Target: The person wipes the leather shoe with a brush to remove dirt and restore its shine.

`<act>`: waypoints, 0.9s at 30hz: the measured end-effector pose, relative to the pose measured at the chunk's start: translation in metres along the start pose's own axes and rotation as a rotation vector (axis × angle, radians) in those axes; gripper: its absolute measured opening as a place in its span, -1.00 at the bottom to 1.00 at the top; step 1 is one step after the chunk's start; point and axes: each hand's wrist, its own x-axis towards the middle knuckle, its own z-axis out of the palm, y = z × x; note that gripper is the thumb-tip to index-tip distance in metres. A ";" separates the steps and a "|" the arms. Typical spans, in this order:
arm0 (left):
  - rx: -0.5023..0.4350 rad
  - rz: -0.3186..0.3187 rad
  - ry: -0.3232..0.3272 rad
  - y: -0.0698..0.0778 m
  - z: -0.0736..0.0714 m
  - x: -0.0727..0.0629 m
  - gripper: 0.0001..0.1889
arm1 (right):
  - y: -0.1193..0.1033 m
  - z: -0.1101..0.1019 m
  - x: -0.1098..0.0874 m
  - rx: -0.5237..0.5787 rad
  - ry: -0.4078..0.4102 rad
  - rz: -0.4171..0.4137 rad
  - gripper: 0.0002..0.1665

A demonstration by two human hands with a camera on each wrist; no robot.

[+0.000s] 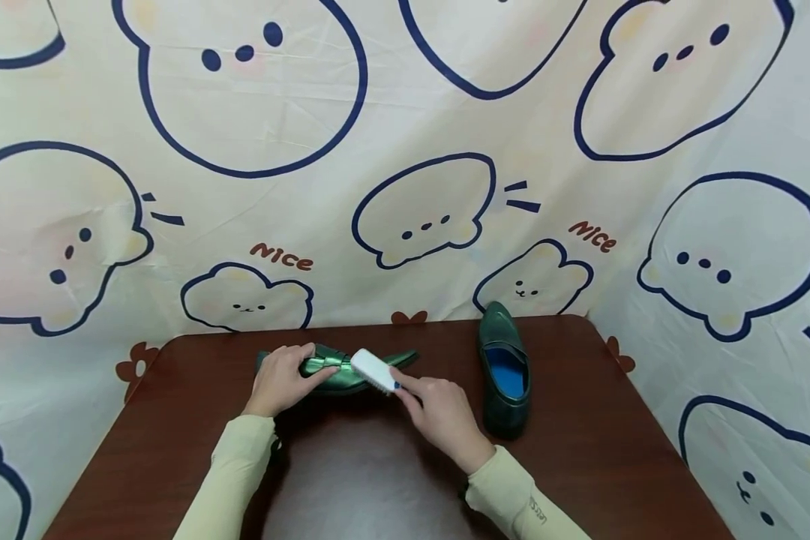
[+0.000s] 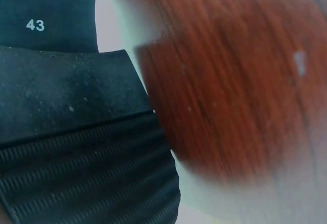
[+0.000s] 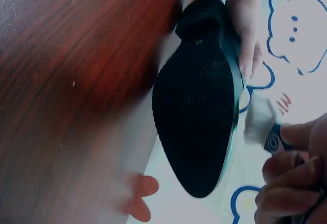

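Behind both your left grip [image 1: 280, 379] and your right grip [image 1: 442, 412], a cream fabric backdrop [image 1: 418, 127] rises, printed with navy-outlined bear faces. Below the two grips spreads the dark reddish-brown wood-grain counter [image 1: 358, 469]. Pale cream-yellow sleeves [image 1: 232, 457] cover your arms up to the wrists, with small dark lettering on the one behind your right grip.

To the right of your right grip, a dark green pointed leather-look loafer [image 1: 502, 346] stands upright on the counter, toe toward the backdrop, its bright blue lining [image 1: 506, 373] showing. In your left grip is its mate, a shiny metallic-green pointed loafer [image 1: 344, 382] on its side; the heel end sits by that grip and the toe reaches past the front of your right grip. From the right wrist, its black sole [image 3: 196, 96] shows.

Your left grip grasps this loafer, thumb lying across the upper. Your right grip is curled around a small brush with a flat white back [image 1: 373, 370], held just beyond its fingertips at the upper; whether the bristles touch, you cannot tell. Smallest, near your left grip, a white "43" [image 2: 35, 25] marks the underside.
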 end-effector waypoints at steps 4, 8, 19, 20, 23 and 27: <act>0.002 0.000 -0.007 0.000 -0.001 0.003 -0.48 | -0.005 0.007 0.001 -0.099 0.001 -0.040 -0.48; -0.004 -0.001 -0.014 0.002 0.000 0.005 -0.47 | 0.002 0.006 0.002 -0.188 0.063 -0.001 -0.51; -0.010 0.020 -0.010 0.002 0.002 0.003 -0.43 | 0.023 -0.008 0.007 -0.214 0.129 0.172 -0.53; -0.009 0.019 -0.008 0.002 0.001 0.003 -0.43 | 0.021 -0.009 0.009 -0.197 0.120 0.169 -0.53; -0.008 0.013 -0.008 0.000 0.000 0.001 -0.43 | 0.012 -0.015 0.016 -0.116 0.094 0.157 -0.52; 0.000 0.005 -0.007 -0.001 0.000 -0.003 -0.45 | -0.003 -0.018 0.021 -0.029 0.027 0.098 -0.50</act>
